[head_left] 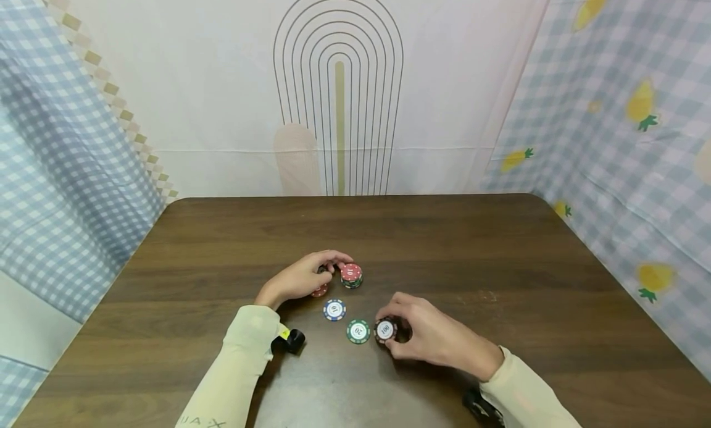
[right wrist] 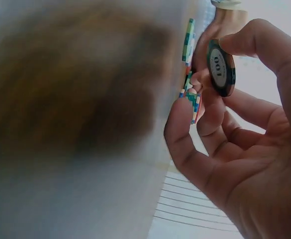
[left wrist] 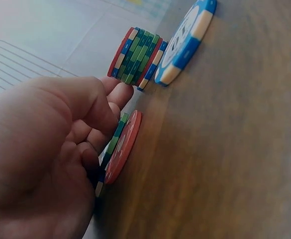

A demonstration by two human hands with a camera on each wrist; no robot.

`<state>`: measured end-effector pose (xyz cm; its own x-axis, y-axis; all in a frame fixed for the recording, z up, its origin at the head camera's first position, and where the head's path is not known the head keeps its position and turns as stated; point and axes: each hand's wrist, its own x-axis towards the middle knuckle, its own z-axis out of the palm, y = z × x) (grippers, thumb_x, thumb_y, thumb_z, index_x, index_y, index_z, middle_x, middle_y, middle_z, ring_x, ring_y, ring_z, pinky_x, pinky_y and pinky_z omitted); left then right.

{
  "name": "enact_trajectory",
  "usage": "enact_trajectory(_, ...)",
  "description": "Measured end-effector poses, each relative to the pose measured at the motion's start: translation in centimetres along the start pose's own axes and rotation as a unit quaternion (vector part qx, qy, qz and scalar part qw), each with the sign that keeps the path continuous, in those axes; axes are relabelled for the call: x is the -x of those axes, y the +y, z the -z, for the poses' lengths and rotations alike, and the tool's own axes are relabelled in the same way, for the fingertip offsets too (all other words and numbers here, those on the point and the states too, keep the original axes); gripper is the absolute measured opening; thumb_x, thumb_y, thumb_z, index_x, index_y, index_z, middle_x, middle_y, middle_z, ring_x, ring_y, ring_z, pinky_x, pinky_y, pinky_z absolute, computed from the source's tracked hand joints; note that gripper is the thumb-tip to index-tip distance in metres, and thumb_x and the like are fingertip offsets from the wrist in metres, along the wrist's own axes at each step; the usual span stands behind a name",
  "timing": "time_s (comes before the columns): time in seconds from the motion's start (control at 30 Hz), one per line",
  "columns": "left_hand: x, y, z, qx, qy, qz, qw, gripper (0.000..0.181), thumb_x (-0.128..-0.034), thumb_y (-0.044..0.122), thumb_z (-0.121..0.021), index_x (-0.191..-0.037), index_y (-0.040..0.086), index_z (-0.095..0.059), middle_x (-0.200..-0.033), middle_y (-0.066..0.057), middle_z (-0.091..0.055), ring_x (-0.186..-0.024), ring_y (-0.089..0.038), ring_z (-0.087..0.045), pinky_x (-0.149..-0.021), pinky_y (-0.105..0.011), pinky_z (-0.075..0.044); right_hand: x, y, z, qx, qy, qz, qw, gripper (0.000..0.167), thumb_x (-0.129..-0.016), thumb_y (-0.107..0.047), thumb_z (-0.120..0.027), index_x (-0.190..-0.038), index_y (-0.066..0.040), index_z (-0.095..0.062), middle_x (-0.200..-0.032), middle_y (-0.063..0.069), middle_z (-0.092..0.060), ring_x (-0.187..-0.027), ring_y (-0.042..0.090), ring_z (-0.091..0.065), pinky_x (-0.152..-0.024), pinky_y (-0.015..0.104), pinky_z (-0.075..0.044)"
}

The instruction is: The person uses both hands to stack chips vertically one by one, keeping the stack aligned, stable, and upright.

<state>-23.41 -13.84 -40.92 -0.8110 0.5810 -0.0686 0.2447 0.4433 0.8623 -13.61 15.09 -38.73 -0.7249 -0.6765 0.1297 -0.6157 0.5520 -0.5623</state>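
Observation:
A black chip marked 100 (head_left: 386,330) (right wrist: 219,67) is pinched between the thumb and a finger of my right hand (head_left: 430,334) (right wrist: 249,164), just right of a green chip (head_left: 358,331). My left hand (head_left: 300,276) (left wrist: 41,144) lies loosely bent at a stack of chips with a red one on top (head_left: 351,272) (left wrist: 138,56), its fingertips against or very near the stack's side. By its thumb and palm are a red chip (head_left: 319,291) (left wrist: 124,149) and a few others, partly hidden. A blue and white chip (head_left: 334,310) (left wrist: 185,42) lies flat between the hands.
The brown wooden table (head_left: 444,243) reaches back to a pale cloth with arched lines (head_left: 455,76). Checked cloths hang at the left (head_left: 66,125) and at the right (head_left: 611,144). Black bands with small devices are on both wrists.

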Motion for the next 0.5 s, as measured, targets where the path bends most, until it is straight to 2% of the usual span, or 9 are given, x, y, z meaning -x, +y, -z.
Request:
enact_trajectory(0.17, 0.0, 0.0, 0.1, -0.006, 0.0, -0.005, 1.0, 0.048, -0.1046, -0.005, -0.043, -0.146, 0.014, -0.06, -0.128, -0.012, -0.06, -0.063, -0.016, -0.053, -0.057, -0.028, -0.048, -1.1, 0.5, 0.1, -0.035, 0.013, 0.002, 0.9993, 0.027, -0.086, -0.009, -0.08, -0.113, -0.013, -0.076, -0.095, -0.008, -0.062, -0.075, 0.004, -0.054, -0.064, 0.021, -0.049)
enact_trajectory(0.5, -0.1, -0.2, 0.1, 0.014, -0.004, 0.003, 0.9999, 0.046, -0.1083, -0.003, -0.04, -0.146, 0.013, -0.06, -0.121, -0.011, -0.061, -0.061, -0.015, -0.052, -0.057, -0.026, -0.047, -3.6, 0.8, 0.1, -0.034, 0.013, -0.006, 0.9993, 0.027, -0.085, -0.009, -0.077, -0.111, -0.01, -0.076, -0.082, -0.01, -0.058, -0.07, 0.002, -0.052, -0.062, 0.021, -0.047)
